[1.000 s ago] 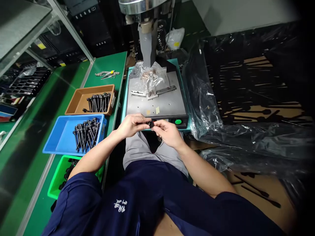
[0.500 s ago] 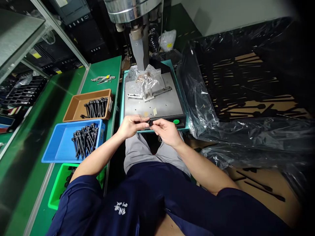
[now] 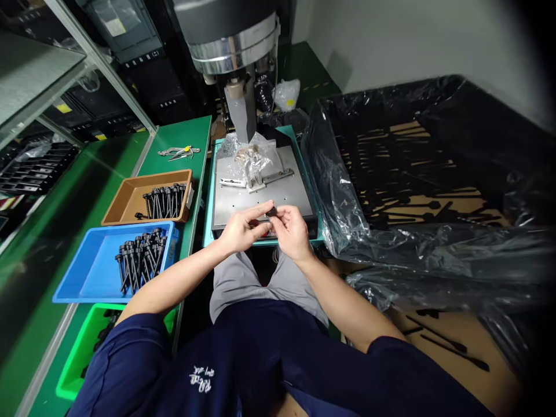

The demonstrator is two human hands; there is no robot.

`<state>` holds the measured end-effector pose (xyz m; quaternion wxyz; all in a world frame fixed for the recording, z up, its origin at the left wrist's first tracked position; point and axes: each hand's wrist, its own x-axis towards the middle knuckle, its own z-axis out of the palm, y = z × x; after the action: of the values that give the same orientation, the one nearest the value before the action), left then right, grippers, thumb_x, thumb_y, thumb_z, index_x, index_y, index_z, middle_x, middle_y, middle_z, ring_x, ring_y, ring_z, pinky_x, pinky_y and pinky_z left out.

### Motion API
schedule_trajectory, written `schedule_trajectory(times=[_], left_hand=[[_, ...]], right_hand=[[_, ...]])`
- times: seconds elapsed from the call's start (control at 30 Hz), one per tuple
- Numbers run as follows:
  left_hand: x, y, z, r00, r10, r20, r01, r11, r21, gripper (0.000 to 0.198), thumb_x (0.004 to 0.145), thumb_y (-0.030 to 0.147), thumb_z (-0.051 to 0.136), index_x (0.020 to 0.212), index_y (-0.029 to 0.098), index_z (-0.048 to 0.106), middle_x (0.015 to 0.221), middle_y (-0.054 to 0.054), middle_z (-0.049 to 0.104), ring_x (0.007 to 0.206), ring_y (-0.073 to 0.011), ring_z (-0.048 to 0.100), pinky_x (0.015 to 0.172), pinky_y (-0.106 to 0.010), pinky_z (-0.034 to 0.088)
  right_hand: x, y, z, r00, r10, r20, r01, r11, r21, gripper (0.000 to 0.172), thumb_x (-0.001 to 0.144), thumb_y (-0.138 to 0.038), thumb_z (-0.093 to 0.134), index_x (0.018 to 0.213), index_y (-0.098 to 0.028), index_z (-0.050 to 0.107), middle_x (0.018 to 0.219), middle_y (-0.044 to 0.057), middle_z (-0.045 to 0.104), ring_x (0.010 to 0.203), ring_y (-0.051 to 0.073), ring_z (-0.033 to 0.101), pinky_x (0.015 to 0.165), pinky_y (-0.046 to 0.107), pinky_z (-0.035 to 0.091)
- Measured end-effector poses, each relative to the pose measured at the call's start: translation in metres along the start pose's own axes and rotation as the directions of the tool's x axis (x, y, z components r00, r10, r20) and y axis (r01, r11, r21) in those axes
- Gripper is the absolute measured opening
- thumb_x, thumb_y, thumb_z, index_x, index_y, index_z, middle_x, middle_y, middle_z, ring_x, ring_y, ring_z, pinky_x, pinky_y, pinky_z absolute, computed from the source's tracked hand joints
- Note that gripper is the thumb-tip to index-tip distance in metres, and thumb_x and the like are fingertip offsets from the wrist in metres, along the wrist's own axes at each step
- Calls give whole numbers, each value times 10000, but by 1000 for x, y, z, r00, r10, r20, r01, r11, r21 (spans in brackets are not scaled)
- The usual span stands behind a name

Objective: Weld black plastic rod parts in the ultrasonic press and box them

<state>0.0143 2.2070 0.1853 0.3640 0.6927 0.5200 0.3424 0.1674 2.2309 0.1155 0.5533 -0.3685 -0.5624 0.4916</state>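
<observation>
My left hand (image 3: 242,230) and my right hand (image 3: 291,230) meet in front of me, over the near edge of the grey machine plate (image 3: 260,194). Both pinch a small black part (image 3: 271,212) between their fingertips. The right hand's thumb and forefinger close on it from the right; the left hand's fingers press on it from the left. A metal fixture (image 3: 256,176) under crumpled clear plastic sits further back on the plate, beneath the press head (image 3: 232,35).
On the green bench to my left stand a brown tray (image 3: 125,200) and a blue tray (image 3: 91,260) with several black pins, and a green bin (image 3: 80,353) nearer me. Pliers (image 3: 179,152) lie at the back. A black plastic-lined box (image 3: 425,191) fills the right.
My view has tilted up and back. Both hands have lifted a little from the plate's front edge toward the plate, still pinching the small black part.
</observation>
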Motion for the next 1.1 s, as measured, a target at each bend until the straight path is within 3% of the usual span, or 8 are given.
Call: schedule_trajectory(times=[0.13, 0.2, 0.3, 0.43, 0.6, 0.8, 0.97, 1.1], left_hand=[[26, -7, -2, 995, 95, 32, -97, 993, 65, 571, 858, 259, 653, 1418, 196, 567, 1429, -161, 581, 927, -212, 720, 758, -310, 603], [38, -21, -9, 980, 172, -96, -147, 964, 222, 559, 839, 212, 632, 1394, 182, 580, 1428, -165, 569, 1064, -245, 678, 818, -335, 594], [55, -52, -29, 912, 292, -289, -101, 841, 531, 505, 825, 155, 605, 1329, 173, 624, 1418, -177, 559, 1290, -311, 534, 1042, -475, 490], [82, -87, -59, 878, 385, -284, -75, 696, 714, 474, 898, 139, 520, 1358, 214, 604, 1551, -163, 432, 1468, -321, 322, 1165, -545, 316], [113, -89, -82, 843, 430, -323, -82, 696, 714, 256, 938, 269, 543, 1110, 207, 722, 1450, -129, 548, 1358, -282, 441, 1111, -443, 376], [142, -68, -88, 792, 417, -446, -103, 811, 576, 236, 921, 189, 549, 1051, 174, 745, 1095, -111, 680, 1058, -217, 608, 963, -357, 467], [151, -60, -87, 805, 357, -474, -78, 856, 511, 200, 901, 162, 585, 994, 168, 762, 1017, -97, 694, 1010, -217, 626, 938, -355, 475], [150, -58, -85, 809, 361, -464, -106, 866, 489, 205, 893, 154, 599, 1007, 171, 769, 1000, -93, 698, 992, -215, 631, 914, -348, 481]], right_hand=[[27, 12, -6, 981, 131, 140, -152, 976, 157, 671, 820, -631, 645, 1346, -243, 492, 1036, 78, 624, 667, 146, 554, 495, 258, 420], [39, 21, -11, 970, 204, 129, -223, 963, 153, 649, 791, -664, 648, 1254, -218, 552, 914, 45, 613, 587, 116, 482, 461, 241, 349], [55, 35, -16, 958, 285, 46, -288, 949, 127, 603, 722, -644, 695, 1107, -194, 585, 832, 18, 625, 614, 116, 514, 534, 244, 410], [76, 42, -14, 949, 301, 91, -308, 949, 63, 532, 615, -501, 793, 987, -172, 603, 901, 49, 682, 838, 167, 635, 749, 287, 497], [104, 31, 7, 919, 315, 235, -335, 941, 48, 483, 587, -456, 811, 910, -173, 590, 734, -6, 638, 626, 121, 572, 573, 251, 462], [151, 17, 32, 967, 198, 163, -212, 974, 74, 472, 545, -408, 834, 894, -174, 619, 757, 2, 624, 637, 153, 630, 611, 312, 564], [169, 12, 44, 982, 73, 172, -31, 972, -234, 325, 657, -352, 756, 915, -161, 704, 726, 11, 638, 644, 160, 591, 653, 321, 527], [168, 14, 47, 970, -103, 219, 172, 929, -327, 261, 711, -317, 706, 926, -176, 746, 896, 52, 685, 716, 172, 602, 782, 345, 510]])
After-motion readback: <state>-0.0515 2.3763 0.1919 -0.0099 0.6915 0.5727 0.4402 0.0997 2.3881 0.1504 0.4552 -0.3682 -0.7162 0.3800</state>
